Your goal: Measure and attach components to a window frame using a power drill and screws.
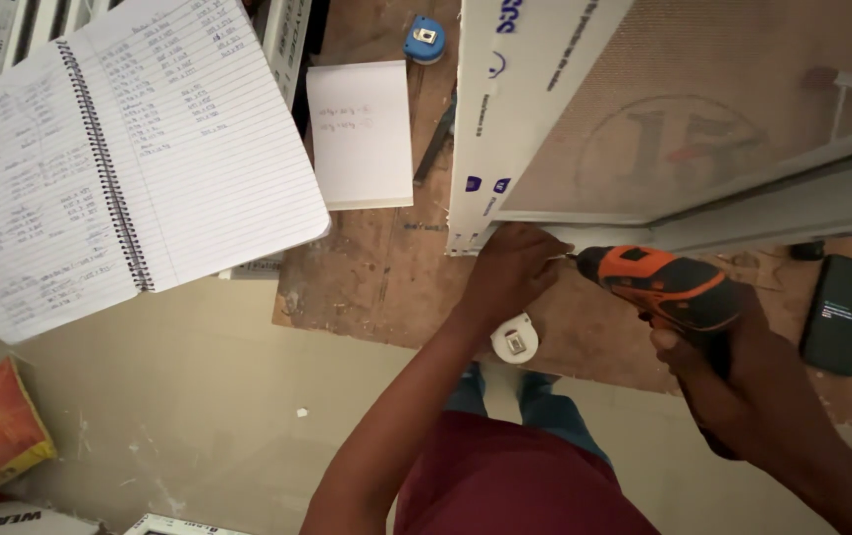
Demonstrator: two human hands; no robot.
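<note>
Scuffed wooden worktop (386, 287) with a drill at a white frame corner.

Right hand (718, 367) is wrapped tight around the grip of an orange-and-black drill (659, 285), its tip at the lower corner of the white frame (490, 149), which carries mesh. Left hand (510, 269) is curled against that corner, beside the bit. An open spiral notebook (119, 149), a white notepad (360, 134) and a dark phone (842, 312) lie about.
</note>
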